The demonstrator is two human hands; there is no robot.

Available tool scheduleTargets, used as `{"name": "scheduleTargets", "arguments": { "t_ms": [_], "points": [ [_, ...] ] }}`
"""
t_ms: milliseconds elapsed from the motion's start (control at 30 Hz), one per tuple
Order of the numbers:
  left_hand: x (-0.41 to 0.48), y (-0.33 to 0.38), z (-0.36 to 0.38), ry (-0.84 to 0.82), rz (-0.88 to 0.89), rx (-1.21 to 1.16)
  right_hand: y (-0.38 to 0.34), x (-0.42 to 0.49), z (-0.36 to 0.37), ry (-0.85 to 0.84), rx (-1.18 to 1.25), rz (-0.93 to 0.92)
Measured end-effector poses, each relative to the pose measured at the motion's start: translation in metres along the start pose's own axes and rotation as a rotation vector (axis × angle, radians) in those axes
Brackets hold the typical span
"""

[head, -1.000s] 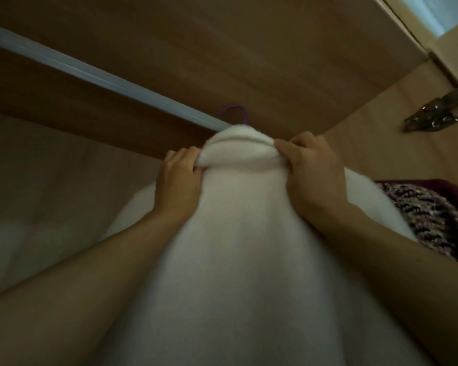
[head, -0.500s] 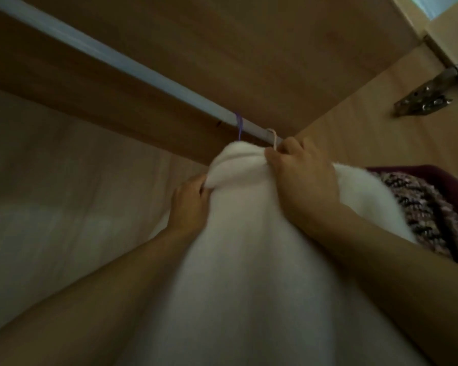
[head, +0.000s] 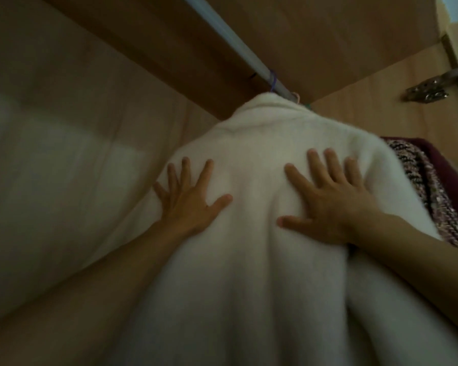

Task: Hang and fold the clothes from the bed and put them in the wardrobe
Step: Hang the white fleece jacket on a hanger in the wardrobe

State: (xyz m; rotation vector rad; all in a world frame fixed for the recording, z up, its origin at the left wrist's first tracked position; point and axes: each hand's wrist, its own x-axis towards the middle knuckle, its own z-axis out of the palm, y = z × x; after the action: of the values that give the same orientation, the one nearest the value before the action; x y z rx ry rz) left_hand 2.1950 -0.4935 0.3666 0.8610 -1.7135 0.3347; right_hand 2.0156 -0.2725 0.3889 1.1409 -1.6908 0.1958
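A fluffy white garment [head: 254, 260] hangs inside the wardrobe from the grey rail [head: 236, 46], its collar just under the rail. A pale hanger hook [head: 296, 97] shows at the rail above the collar. My left hand [head: 188, 196] lies flat on the garment's left shoulder area with fingers spread. Flat on the right shoulder area rests my right hand [head: 325, 202], fingers spread too. Neither hand grips the fabric.
A purple hook [head: 273, 81] sits on the rail beside the white garment. A pink-and-black tweed garment [head: 428, 194] hangs close on the right. The wardrobe's wooden side wall carries a metal hinge [head: 434, 88]; the back panel [head: 64, 128] lies to the left.
Both hands let go of the garment's collar and slid down. They now lie flat with fingers spread on its shoulders. The garment hangs from the rail.
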Motion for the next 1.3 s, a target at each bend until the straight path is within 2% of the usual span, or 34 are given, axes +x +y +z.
{"name": "scheduleTargets", "arguments": {
  "t_ms": [133,200,333,433,533,667,733,900,1000,1133,1200,1300],
  "points": [
    [-0.017,-0.010,0.025,-0.098,-0.066,-0.185,-0.003,-0.022,0.006,-0.051,-0.118,-0.002],
    [-0.016,-0.003,0.047,-0.138,-0.083,-0.281,0.006,-0.025,0.012,-0.024,-0.147,-0.003],
    [-0.011,0.033,0.107,-0.271,-0.024,-0.423,0.020,-0.029,0.036,0.130,-0.257,-0.007],
    [-0.010,0.061,0.136,-0.342,-0.028,-0.500,0.030,-0.028,0.042,0.095,-0.296,0.033],
    [-0.021,0.064,0.144,-0.324,-0.020,-0.493,0.029,-0.032,0.040,0.048,-0.288,0.040],
    [-0.071,0.044,0.133,-0.328,-0.015,-0.516,0.002,-0.058,0.034,-0.113,-0.257,0.032],
    [-0.108,0.037,0.125,-0.262,0.003,-0.483,-0.014,-0.080,0.037,-0.166,-0.229,-0.002],
    [-0.180,0.018,0.124,-0.156,-0.011,-0.343,-0.026,-0.140,0.062,-0.076,-0.227,-0.076],
    [-0.198,-0.003,0.143,-0.175,-0.010,-0.209,-0.008,-0.158,0.065,-0.075,-0.255,-0.120],
    [-0.203,-0.017,0.145,-0.257,0.016,-0.146,-0.008,-0.161,0.065,-0.088,-0.262,-0.106],
    [-0.203,-0.016,0.135,-0.334,-0.005,-0.172,-0.013,-0.161,0.064,-0.103,-0.245,-0.100],
    [-0.213,-0.003,0.107,-0.362,-0.048,-0.294,-0.014,-0.167,0.055,-0.107,-0.222,-0.089]
  ]
}}
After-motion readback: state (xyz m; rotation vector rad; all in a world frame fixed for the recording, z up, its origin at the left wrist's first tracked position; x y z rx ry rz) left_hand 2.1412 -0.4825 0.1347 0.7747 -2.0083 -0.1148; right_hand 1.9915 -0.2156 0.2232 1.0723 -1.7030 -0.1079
